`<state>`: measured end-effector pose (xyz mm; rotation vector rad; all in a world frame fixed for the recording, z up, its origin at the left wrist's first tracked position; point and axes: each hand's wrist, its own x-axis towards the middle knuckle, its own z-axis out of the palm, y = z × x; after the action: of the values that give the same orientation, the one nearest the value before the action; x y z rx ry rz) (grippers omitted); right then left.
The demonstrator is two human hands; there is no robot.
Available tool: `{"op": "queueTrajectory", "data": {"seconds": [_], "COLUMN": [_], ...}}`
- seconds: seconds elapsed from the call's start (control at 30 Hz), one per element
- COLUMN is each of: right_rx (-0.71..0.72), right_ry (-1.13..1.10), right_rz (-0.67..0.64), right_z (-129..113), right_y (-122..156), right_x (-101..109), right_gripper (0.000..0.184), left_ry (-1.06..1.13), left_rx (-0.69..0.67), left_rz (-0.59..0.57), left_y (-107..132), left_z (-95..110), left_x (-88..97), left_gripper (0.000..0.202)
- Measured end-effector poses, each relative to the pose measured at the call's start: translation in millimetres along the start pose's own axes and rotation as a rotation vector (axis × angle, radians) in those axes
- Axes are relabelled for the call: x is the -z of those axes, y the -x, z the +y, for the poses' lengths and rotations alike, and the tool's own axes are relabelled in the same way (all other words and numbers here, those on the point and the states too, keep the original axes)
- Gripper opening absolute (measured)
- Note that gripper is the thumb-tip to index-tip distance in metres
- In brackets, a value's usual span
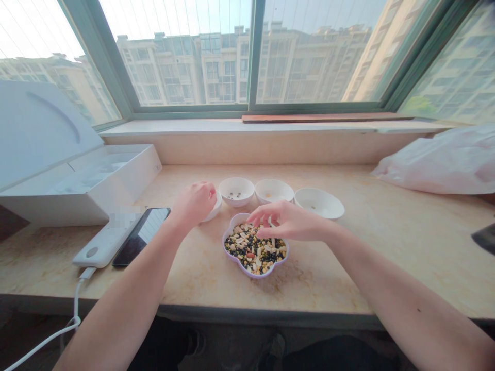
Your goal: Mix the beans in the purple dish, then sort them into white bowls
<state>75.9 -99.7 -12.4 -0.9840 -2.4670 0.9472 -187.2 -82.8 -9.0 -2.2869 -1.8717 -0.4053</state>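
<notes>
My left hand [196, 202] is over the leftmost white bowl [213, 211], covering most of it. Its fingers are curled together, and whatever they may hold is hidden. My right hand [288, 220] hovers above a purple-rimmed, flower-shaped bowl [258, 275], fingers apart and nothing visible in them. That bowl is full of mixed black beans, yellow and green beans and pale peanuts [258, 264], with one reddish peanut [250, 255] on top. Behind it stand a white bowl [236, 184] with a few dark beans, another [274, 186] with something orange, and a third [323, 200] holding a small pale piece.
On the left, an open white box [119, 180] stands behind a white power bank [106, 242] and a black phone [142, 237]. A white cable [76, 304] hangs over the counter's front edge. A plastic bag [444, 159] lies at the right, below the window.
</notes>
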Motion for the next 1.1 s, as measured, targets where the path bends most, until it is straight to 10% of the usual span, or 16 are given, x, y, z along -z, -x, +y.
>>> {"op": "queueTrajectory", "data": {"seconds": [0.17,1.1], "right_rx": [0.038,0.148], "right_ry": [0.127,0.184], "right_rz": [-0.201,-0.155], "right_z": [-3.3,3.3], "right_y": [1.6,-4.3], "right_x": [-8.2,-19.1], "right_gripper": [0.063,0.016], "left_ry": [-0.096,0.12], "left_rx": [0.061,0.07], "left_rz": [-0.207,-0.011], "left_y": [-0.9,1.2], "left_z": [-2.1,10.8], "left_x": [-1.2,-9.3], "left_gripper": [0.039,0.032]}}
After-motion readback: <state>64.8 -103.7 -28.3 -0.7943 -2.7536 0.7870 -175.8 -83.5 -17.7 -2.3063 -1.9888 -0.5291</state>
